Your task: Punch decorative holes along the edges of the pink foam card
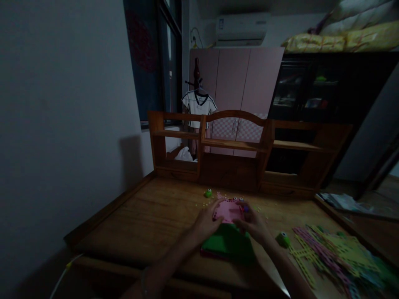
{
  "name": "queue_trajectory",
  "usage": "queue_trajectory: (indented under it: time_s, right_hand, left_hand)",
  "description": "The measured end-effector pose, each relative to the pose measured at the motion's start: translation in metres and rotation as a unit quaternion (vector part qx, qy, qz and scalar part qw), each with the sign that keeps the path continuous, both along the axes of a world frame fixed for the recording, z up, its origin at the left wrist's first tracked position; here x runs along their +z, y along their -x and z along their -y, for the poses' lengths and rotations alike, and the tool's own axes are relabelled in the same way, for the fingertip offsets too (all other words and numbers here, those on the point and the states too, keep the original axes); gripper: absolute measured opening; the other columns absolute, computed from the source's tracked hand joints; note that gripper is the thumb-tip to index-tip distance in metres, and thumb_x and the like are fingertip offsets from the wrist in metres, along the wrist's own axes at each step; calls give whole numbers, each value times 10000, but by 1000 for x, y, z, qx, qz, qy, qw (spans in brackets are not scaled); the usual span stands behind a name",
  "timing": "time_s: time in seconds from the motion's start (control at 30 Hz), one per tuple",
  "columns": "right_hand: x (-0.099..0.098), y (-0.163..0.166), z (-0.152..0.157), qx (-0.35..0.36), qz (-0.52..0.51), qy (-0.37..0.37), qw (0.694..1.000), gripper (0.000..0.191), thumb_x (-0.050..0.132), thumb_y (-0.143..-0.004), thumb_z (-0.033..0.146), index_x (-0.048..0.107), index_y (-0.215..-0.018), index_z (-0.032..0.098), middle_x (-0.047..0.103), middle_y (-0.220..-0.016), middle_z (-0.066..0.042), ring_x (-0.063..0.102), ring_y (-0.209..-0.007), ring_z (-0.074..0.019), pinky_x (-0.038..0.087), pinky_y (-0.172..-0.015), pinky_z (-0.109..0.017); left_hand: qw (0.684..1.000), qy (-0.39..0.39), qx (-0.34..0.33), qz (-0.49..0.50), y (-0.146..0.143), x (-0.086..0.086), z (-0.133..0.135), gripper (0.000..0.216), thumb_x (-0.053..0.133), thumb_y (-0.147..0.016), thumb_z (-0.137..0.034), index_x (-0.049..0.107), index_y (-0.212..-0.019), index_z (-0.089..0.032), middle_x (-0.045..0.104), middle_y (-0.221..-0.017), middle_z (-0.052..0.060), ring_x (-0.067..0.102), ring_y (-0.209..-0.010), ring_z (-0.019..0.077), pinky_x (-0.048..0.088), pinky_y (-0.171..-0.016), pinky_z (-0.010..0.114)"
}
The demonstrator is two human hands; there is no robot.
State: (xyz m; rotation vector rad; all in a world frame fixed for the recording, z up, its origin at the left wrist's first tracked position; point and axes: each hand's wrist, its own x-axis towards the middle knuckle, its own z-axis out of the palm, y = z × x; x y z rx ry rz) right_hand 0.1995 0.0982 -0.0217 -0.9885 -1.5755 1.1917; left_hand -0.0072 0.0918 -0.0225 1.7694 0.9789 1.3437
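Pink notched panel [229, 211] sits between your hands, left hand [208, 222] and right hand [254, 224] both curled on its sides, green slab [229, 243] just nearer you. Probably light, bendy foam; joints may pop. Pinch flat sides gently.

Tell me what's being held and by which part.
The pink piece, by its left edge, in the left hand. The right hand is at its right edge; whether it grips there is too dim to tell.

Tbl [134, 220] free L of hands [207, 220]; strip pile [358, 249] blks R.
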Motion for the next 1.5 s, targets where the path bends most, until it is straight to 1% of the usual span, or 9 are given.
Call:
queue_trajectory:
  time_s: [0.13,0.33,0.4,0.47,0.57,0.67,0.93,1.2,1.5]
  right_hand:
    - [-18,5,37,-7,104,-38,994,475,616,-760,332,423,-1182,230,578,-679,29,546,-546,-146,402,-465,-223]
    - [-20,7,60,-97,262,-162,947,315,495,-866,344,477,-1146,199,584,-716,-11,569,-612,-187,450,-546,-285]
    - [-23,4,62,-121,296,-196,927,288,487,-875,329,502,-1132,200,595,-763,-30,589,-643,-197,478,-579,-305]
    - [-27,1,62,-149,321,-243,903,278,509,-869,303,528,-1128,203,602,-965,-90,617,-804,-228,513,-681,-346]
    - [-32,-5,65,-185,371,-330,848,285,533,-864,254,561,-1145,216,443,-1312,-137,495,-1150,-302,465,-902,-448]
    - [-31,-9,73,-118,413,-381,819,339,474,-892,174,552,-1209,265,380,-1405,-75,376,-1277,-282,395,-1007,-475]
    - [-21,-14,88,9,428,-369,825,503,357,-917,93,380,-1391,259,391,-1416,-53,385,-1287,-209,368,-1062,-425]
    - [-16,-10,86,55,391,-290,872,421,377,-961,255,390,-1382,254,404,-1400,-29,368,-1295,-212,333,-1086,-436]
    - [-18,-12,83,73,399,-271,873,414,351,-981,290,347,-1394,294,355,-1429,0,320,-1322,-197,296,-1106,-438]
  left_hand:
    - [972,-15,45,-228,0,-17,47,535,533,-798,-210,460,-1322,-293,623,-1027,57,570,-960,236,440,-885,351]
    - [892,-163,179,-382,-4,-8,70,592,593,-775,-220,421,-1338,-279,312,-1426,93,268,-1313,329,299,-1048,523]
    - [877,-230,146,-395,-1,-4,71,471,550,-819,-200,483,-1282,-257,301,-1444,77,195,-1357,312,204,-1095,550]
    - [872,-268,79,-402,5,-7,71,325,481,-874,-184,556,-1186,-237,454,-1341,66,258,-1343,266,189,-1115,526]
    - [887,-254,2,-385,15,-19,69,262,417,-924,-198,582,-1127,-204,623,-1099,51,502,-1153,188,261,-1110,449]
    - [904,-219,-19,-367,25,-25,69,326,423,-927,-213,507,-1242,-203,619,-1129,57,561,-1054,166,380,-1036,382]
    - [890,-217,-115,-385,39,-2,75,484,420,-919,-195,340,-1390,-273,532,-1281,54,497,-1170,181,391,-1026,366]
    - [887,-199,-124,-398,49,-17,67,415,399,-928,-230,434,-1341,-243,490,-1342,55,463,-1223,176,352,-1070,353]
    - [898,-198,-146,-364,54,-14,68,402,411,-930,-236,450,-1330,-245,515,-1323,40,476,-1214,158,348,-1070,325]
